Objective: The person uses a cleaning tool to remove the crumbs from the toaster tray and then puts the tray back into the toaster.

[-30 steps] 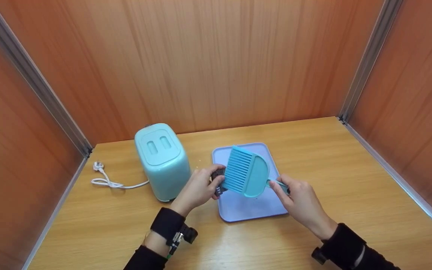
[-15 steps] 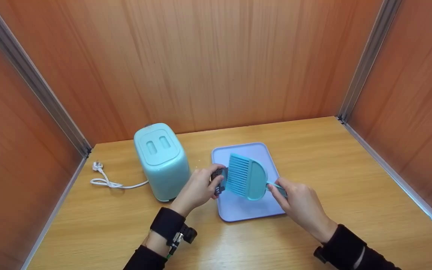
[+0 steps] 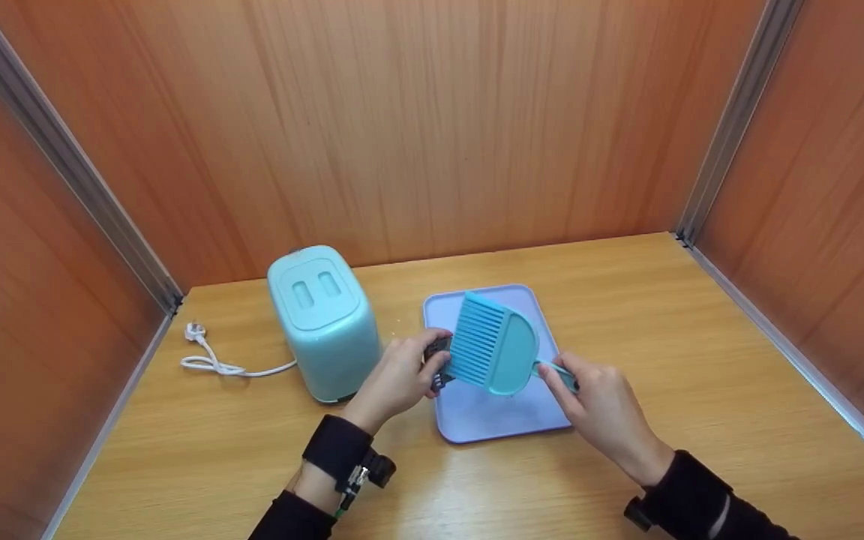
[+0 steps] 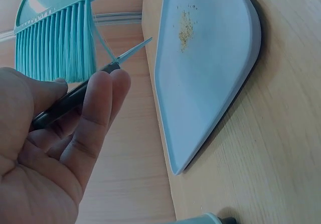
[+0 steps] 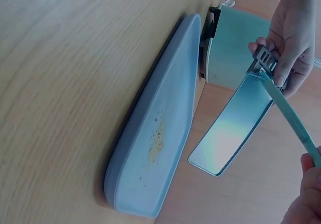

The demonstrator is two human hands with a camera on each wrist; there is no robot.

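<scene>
Off to the left of both hands stands a mint toaster (image 3: 327,330). Next comes the person's left hand (image 3: 398,375), thumb and fingers pinching the dark, slotted end of a narrow, shiny tray (image 5: 225,133). Between the two hands I see a turquoise brush (image 3: 496,345), its bristle tips meeting that dark end. Beneath them lies a lilac tray (image 3: 477,424) with crumbs (image 5: 156,143) on it. Rightmost, the right hand (image 3: 604,397) grips the brush's handle, well apart from the left.
</scene>
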